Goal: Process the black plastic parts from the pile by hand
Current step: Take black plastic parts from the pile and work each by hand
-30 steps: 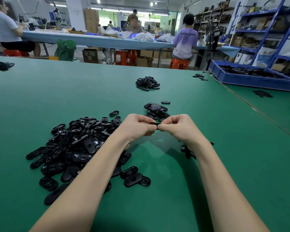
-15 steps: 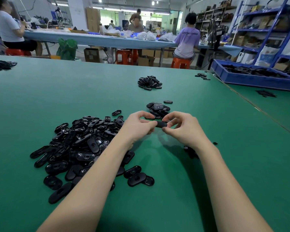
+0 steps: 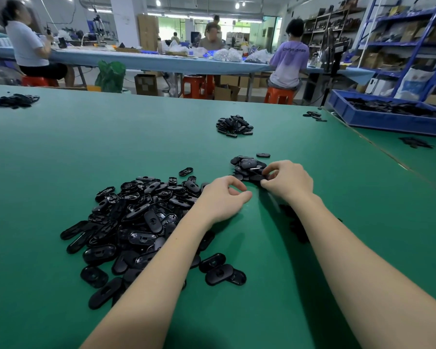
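Observation:
A big pile of black oval plastic parts (image 3: 136, 222) lies on the green table (image 3: 61, 159), left of my arms. A smaller heap of black parts (image 3: 246, 165) sits just beyond my hands. My right hand (image 3: 288, 182) reaches to the near edge of that heap and pinches a black part (image 3: 257, 178) between thumb and fingers. My left hand (image 3: 220, 201) hovers beside the big pile, its fingers loosely curled and holding nothing.
Another heap of parts (image 3: 234, 125) lies farther back, and a few loose ones (image 3: 315, 115) at the far right. Small black bits (image 3: 296, 224) lie under my right forearm. A blue tray (image 3: 358, 119) of parts stands at the right. People work at a far bench.
Both hands held one part together in front of me. Now my right hand has carried it forward to the small heap, and my left hand has let go and drawn apart.

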Demonstrator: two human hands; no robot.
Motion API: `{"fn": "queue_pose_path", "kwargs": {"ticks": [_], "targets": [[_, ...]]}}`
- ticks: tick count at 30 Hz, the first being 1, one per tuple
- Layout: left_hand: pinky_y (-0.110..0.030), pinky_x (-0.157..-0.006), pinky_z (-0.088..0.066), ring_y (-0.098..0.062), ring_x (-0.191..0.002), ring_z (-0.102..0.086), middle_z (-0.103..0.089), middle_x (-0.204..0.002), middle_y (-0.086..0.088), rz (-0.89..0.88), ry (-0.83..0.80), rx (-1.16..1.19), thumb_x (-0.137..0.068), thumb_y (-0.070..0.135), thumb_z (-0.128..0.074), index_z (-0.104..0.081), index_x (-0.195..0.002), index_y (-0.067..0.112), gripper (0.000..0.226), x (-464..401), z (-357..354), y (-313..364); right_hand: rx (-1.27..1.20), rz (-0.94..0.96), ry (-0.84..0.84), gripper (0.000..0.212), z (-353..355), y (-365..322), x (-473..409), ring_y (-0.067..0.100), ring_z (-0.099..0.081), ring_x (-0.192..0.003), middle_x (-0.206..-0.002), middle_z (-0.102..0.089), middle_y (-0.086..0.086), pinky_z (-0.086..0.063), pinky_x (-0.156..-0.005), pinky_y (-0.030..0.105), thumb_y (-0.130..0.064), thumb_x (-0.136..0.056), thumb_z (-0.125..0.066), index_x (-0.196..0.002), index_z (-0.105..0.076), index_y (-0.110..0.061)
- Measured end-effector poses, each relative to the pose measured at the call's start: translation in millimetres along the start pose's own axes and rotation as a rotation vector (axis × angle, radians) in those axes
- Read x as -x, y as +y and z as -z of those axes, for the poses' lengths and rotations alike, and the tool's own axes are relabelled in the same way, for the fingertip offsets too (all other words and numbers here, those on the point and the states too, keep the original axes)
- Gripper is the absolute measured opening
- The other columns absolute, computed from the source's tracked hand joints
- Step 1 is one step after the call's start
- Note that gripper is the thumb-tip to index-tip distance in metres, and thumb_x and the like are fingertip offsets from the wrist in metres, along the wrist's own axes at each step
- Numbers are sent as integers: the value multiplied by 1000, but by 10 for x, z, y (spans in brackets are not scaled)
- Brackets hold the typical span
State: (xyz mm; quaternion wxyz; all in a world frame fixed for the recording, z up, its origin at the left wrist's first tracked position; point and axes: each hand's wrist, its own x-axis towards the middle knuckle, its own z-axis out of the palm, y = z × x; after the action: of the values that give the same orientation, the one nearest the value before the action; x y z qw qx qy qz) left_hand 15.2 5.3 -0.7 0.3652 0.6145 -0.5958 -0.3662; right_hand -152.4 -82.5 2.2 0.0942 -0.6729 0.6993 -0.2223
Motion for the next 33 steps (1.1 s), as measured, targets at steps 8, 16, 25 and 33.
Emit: {"fn": "queue_pose_path", "kwargs": {"ticks": [8,16,25,33], "targets": [[-30,-82,-56,-13,-86,-72,-76,-88,8,-15,-11,-81,-90,36,-66,-68,-96,29,10,4,0,4,-98,58,28,14,6,-22,170,15,-64,-93,-89,-70,-16,-40,-72,25,-33,-84,-70,-97,-70,-36],[-17,-73,-47,0,-75,-62,-66,-81,19,-106,196,-285,-86,34,-71,-65,-97,32,12,-75,128,-42,-200,122,58,6,-89,-18,704,8,-58,-74,-79,-67,-23,-36,-60,25,-37,-85,-65,-88,-68,-40],[-47,-114,-26,-29,-146,-21,-47,-145,-12,-1,140,-852,-96,52,-51,-44,-143,34,51,-38,221,-161,-289,124,53,7,-28,9,757,0,-48,-53,-79,-67,-23,-36,-56,22,-33,-84,-64,-84,-68,-39],[-46,-118,-21,-28,-147,-25,-50,-148,-4,22,105,-941,-98,56,-47,-54,-140,30,50,-49,215,-197,-336,121,20,9,-46,-16,771,-1,-55,-61,-74,-67,-23,-38,-58,23,-33,-84,-63,-80,-69,-39]]}}
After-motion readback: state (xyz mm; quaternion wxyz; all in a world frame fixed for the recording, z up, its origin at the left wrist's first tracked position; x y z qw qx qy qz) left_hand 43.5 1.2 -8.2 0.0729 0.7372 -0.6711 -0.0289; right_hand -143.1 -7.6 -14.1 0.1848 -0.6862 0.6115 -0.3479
